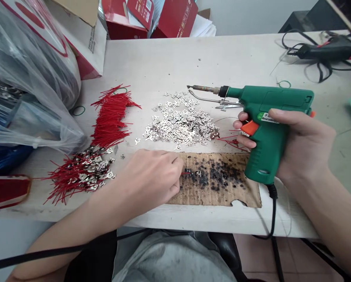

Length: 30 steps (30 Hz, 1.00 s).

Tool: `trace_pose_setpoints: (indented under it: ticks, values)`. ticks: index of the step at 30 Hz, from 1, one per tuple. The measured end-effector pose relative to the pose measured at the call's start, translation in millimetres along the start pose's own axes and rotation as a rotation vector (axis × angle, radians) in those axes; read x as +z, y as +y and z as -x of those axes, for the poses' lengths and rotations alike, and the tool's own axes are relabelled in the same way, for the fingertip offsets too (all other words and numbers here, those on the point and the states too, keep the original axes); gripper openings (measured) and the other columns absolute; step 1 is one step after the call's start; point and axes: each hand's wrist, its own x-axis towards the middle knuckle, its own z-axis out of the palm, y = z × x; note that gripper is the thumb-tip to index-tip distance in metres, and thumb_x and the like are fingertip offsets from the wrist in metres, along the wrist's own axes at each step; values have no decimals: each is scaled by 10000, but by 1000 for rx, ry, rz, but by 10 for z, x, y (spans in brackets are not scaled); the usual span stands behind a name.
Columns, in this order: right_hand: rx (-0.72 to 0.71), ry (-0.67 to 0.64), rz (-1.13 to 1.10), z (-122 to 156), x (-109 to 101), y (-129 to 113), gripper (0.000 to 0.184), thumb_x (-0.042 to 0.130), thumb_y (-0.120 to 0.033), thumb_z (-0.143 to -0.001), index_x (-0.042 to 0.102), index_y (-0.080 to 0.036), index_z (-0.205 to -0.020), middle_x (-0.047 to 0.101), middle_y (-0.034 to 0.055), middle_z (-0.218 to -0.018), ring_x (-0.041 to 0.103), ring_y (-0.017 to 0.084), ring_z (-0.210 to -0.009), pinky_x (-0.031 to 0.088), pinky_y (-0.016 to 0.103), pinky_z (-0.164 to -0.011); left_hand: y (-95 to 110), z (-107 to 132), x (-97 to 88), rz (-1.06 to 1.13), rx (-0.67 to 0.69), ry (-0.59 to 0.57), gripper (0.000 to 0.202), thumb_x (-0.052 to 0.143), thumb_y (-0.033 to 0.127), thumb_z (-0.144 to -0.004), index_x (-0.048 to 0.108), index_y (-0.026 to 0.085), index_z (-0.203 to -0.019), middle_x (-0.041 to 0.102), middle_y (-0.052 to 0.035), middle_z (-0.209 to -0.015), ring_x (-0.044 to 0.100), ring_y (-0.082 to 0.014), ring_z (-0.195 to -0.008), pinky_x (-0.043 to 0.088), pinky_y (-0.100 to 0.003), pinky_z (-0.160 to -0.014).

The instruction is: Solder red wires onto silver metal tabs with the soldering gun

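The left hand point(156, 172) is apparently pinching a wire point(187, 172), the right hand point(304, 143) is gripping the gun point(281, 102); joined pieces point(88, 176) are lying aside, many loose tabs point(182, 125) and loose wires point(109, 121) remaining.

Red boxes point(175, 17) behind, plastic bag point(50, 84) left, black tool point(331, 50) far right.

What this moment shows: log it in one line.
left hand: holding red wire over marked cardboard | right hand: gripping green soldering gun, tip apart from wire | metal tabs: heaped beyond cardboard
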Motion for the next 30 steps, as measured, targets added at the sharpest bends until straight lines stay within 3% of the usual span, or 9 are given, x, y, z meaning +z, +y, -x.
trace_pose_setpoints:
  ticks: [18,30]
  values:
    - [43,61,53,0,-18,0,196,646,-201,-818,781,-159,-954,672,126,-910,613,228,-806,514,285,-493,-14,11,-34,-9,17,-9,108,506,148,-883,579,188,-814,661,-3,-748,617,-182,-620,222,-333,-540]
    - [45,49,43,-11,-11,-2,219,615,-190,-831,783,-156,-968,679,123,-895,607,224,-777,503,297,-490,-20,58,-25,34,28,18,103,519,141,-885,550,194,-803,639,0,-740,562,-173,-589,223,-331,-551]
